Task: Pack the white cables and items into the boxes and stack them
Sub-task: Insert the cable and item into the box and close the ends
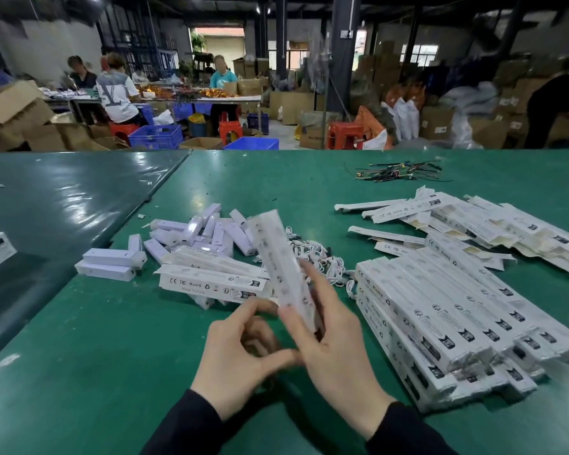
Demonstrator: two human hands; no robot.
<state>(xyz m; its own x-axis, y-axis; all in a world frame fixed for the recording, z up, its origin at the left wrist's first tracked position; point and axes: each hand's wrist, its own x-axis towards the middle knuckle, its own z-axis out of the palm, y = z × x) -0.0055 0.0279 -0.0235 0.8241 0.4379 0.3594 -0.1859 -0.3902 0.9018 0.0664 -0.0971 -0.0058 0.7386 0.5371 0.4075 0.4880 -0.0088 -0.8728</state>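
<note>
1. The right hand (335,343) holds a long white box (284,270) above the green surface (112,356); its fingers (319,284) lie along the box's right side, the thumb on its near face, so the hand is closed around the box.
2. The box is tilted, its far end up and to the left, its near end down between the two hands; it is blurred.
3. The left hand (243,353) is at the box's near end. Its thumb and forefinger curl toward that end, but whether they pinch a flap or only touch it cannot be told.
4. Just right of the hands, a stack of filled boxes (447,326) lies in neat rows, at least two layers deep, printed faces up.
5. Farther right and back, a looser heap of flat boxes (493,228) lies with open ends and flaps showing.
6. Beyond the hands, a pile of small white items (207,234) lies on the surface, with two printed boxes (211,280) resting at its near edge.
7. A tangle of white cables (322,257) lies behind the held box, between the item pile and the stack.
8. A bundle of dark wires (404,174) lies near the far right edge of the surface.
</note>
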